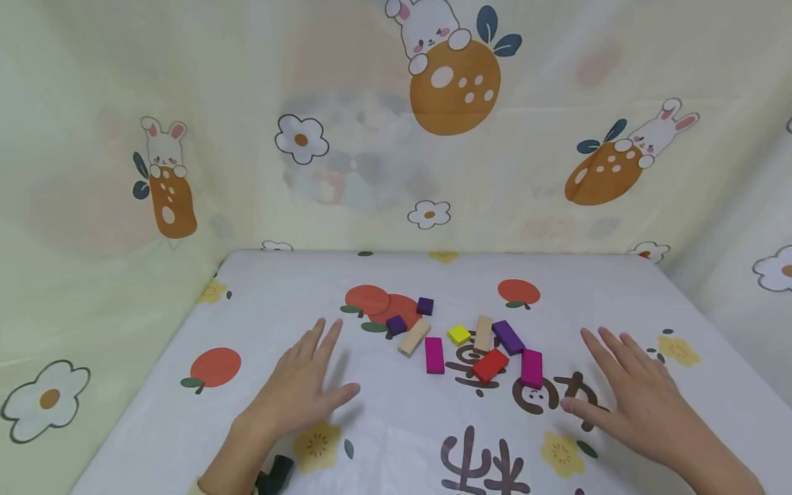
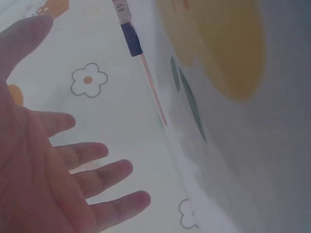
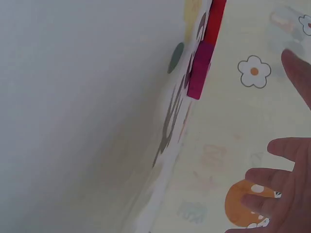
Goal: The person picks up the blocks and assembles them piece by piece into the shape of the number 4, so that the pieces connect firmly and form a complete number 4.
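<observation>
Several small blocks lie loosely grouped on the table in the head view. Among them are two dark purple cubes, one farther back (image 1: pixel 425 306), a yellow block (image 1: pixel 459 335), a red block (image 1: pixel 490 365), and a long purple block (image 1: pixel 509 337). Two magenta blocks and two plain wooden blocks lie with them; one wooden block (image 2: pixel 121 12) shows the number 68 in the left wrist view. My left hand (image 1: pixel 297 388) is held to the left of the group, fingers spread, holding nothing. On the right, my right hand (image 1: pixel 640 402) is likewise spread and bare, nearest the right magenta block (image 1: pixel 531 368).
A white printed cloth (image 1: pixel 383 447) covers the table, its fruit, flowers and brown lettering flat. Pale curtains (image 1: pixel 346 62) with rabbits and flowers hang behind and at both sides. A black object (image 1: pixel 275 476) shows beside the left wrist.
</observation>
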The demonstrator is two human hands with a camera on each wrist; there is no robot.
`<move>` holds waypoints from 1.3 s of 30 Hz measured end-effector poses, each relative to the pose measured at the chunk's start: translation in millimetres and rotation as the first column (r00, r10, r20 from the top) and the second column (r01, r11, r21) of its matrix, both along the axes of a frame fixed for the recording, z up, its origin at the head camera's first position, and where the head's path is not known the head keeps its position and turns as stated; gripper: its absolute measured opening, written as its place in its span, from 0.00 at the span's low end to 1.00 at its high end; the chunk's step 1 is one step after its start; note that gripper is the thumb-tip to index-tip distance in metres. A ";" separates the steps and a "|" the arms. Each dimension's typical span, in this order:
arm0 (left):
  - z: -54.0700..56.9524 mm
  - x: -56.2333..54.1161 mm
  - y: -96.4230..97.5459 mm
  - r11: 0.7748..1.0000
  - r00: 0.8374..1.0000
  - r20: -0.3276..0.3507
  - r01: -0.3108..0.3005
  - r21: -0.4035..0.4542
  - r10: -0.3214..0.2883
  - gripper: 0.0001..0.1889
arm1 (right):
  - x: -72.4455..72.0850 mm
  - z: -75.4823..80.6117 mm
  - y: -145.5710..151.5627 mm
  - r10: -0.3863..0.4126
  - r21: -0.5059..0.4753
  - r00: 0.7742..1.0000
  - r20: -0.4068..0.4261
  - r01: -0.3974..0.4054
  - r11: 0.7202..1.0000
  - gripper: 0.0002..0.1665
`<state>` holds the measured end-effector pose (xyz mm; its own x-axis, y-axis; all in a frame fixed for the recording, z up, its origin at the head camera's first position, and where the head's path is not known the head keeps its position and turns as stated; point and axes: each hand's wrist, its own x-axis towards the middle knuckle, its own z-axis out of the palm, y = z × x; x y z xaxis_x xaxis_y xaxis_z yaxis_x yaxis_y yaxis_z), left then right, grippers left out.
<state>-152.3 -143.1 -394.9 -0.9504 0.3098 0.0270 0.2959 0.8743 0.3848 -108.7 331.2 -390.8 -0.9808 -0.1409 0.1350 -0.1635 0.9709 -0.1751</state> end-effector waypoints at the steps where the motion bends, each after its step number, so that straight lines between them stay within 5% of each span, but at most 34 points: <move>1: 0.3 -0.3 0.2 1.000 1.000 0.001 0.003 0.005 -0.003 0.52 | -1.1 2.0 -2.0 0.007 -0.001 1.000 -0.002 -0.007 1.000 0.69; 23: 21.7 3.8 10.5 1.000 1.000 0.015 0.002 -0.021 -0.001 0.45 | -29.4 28.3 -40.1 0.134 -0.073 0.968 0.210 -0.122 0.990 0.55; 31: 26.9 3.7 41.1 0.992 0.994 0.035 0.110 -0.064 -0.108 0.44 | -31.5 26.0 -50.5 0.120 -0.007 0.956 0.268 -0.122 0.992 0.55; 39: 25.6 3.8 72.9 0.961 0.973 0.069 0.230 -0.155 -0.221 0.44 | -38.8 17.2 -55.3 0.111 0.022 0.953 0.280 -0.122 0.992 0.51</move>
<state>-148.5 -70.2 -369.3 -0.8543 0.5125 -0.0871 0.4763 0.8388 0.2637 -147.4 275.9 -373.7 -0.9551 -0.2563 -0.1484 -0.2264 0.9548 -0.1924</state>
